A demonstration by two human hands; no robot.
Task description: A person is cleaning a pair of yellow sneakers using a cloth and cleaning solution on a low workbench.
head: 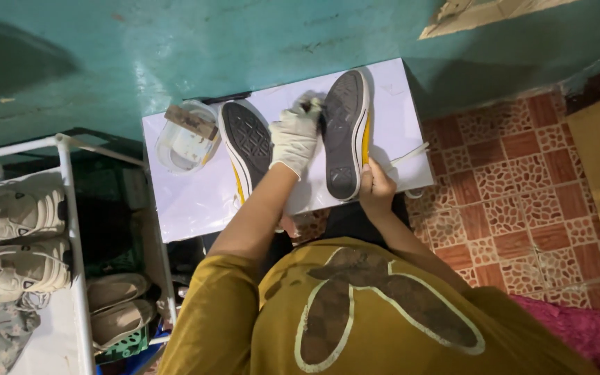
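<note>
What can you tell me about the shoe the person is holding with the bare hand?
The yellow canvas sneaker lies tipped on its side on the white board, its dark grey, worn rubber sole facing up, with a white sidewall stripe and yellow upper along its right edge. A white lace trails to the right. The bare right hand grips its heel end; the gloved left hand presses against the sole's left edge near the toe.

Dim room, one bright patch at upper centre.

I see light falling from above onto the white board (189, 201), which glares slightly, while the teal wall (175, 42) darkens into shadow at upper left. The lower left corner is murky. Focus is soft throughout, and straight lines bow near the frame edges.
</note>
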